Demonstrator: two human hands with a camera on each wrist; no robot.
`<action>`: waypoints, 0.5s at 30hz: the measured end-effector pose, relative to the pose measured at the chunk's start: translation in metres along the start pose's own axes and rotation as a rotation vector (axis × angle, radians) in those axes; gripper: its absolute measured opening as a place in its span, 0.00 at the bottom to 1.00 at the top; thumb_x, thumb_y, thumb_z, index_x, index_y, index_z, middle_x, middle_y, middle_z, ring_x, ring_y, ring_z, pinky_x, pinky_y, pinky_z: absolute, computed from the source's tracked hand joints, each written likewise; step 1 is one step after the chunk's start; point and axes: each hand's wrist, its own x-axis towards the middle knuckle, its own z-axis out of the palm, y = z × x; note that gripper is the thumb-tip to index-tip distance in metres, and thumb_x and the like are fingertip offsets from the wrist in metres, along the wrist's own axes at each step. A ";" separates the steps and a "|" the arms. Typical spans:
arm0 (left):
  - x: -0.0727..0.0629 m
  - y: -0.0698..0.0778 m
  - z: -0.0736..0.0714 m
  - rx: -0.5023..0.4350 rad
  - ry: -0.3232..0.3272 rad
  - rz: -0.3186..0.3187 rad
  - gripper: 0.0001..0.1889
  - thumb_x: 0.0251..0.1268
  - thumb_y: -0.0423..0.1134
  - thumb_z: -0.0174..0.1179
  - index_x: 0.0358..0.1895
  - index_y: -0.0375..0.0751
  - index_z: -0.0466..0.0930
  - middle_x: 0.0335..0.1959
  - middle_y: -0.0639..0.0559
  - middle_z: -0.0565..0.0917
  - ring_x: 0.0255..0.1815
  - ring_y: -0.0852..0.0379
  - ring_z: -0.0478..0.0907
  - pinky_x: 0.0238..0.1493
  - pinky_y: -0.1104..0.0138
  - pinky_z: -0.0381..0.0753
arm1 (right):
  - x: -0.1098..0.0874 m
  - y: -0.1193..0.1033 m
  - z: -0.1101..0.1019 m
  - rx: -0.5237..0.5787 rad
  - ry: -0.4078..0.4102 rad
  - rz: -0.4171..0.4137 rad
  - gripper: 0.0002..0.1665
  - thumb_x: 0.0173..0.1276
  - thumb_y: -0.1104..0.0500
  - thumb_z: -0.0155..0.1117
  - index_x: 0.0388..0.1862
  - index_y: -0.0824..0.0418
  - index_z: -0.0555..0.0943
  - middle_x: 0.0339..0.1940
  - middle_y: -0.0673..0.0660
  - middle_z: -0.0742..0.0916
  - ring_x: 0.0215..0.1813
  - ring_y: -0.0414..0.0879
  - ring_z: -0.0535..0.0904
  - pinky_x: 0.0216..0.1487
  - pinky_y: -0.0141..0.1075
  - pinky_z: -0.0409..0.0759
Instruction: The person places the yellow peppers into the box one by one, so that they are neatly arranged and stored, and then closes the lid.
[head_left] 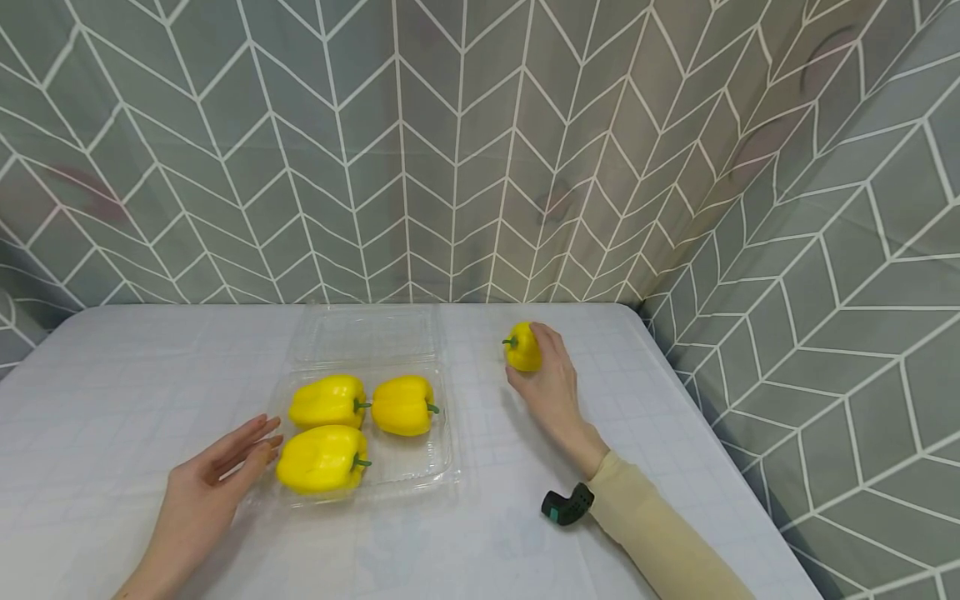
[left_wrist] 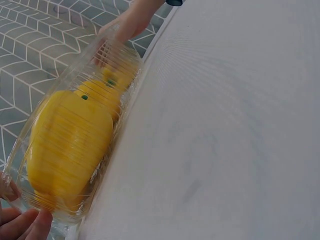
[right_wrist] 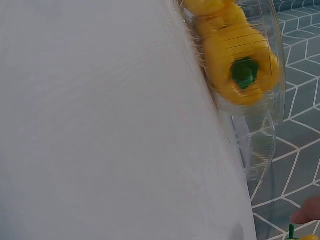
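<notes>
We log the right grip (head_left: 552, 383) curled round one yellow pepper (head_left: 521, 348), right of the open clear container (head_left: 408, 468). Left grip (head_left: 212, 479) loose-fingered at its left side; contact we cannot tell. Three peppers (head_left: 321, 459) inside, white-covered bench (head_left: 487, 542) beneath.

Held yellow pepper (head_left: 522, 352) cut off by right wrist view's bottom edge, beige sleeve (head_left: 660, 533) by head view's

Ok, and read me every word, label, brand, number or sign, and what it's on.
There are none I can read.
The yellow peppers, clear plastic box, white table and patterned curtain show no legible lettering.
Anything printed on the black gadget is too small to read.
</notes>
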 end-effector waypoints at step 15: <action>0.001 0.001 0.001 0.008 -0.002 -0.020 0.28 0.76 0.47 0.55 0.73 0.38 0.68 0.66 0.36 0.77 0.47 0.88 0.74 0.43 0.86 0.78 | 0.001 0.017 0.005 -0.069 0.002 -0.060 0.42 0.57 0.64 0.77 0.69 0.67 0.70 0.68 0.65 0.74 0.67 0.62 0.73 0.70 0.54 0.73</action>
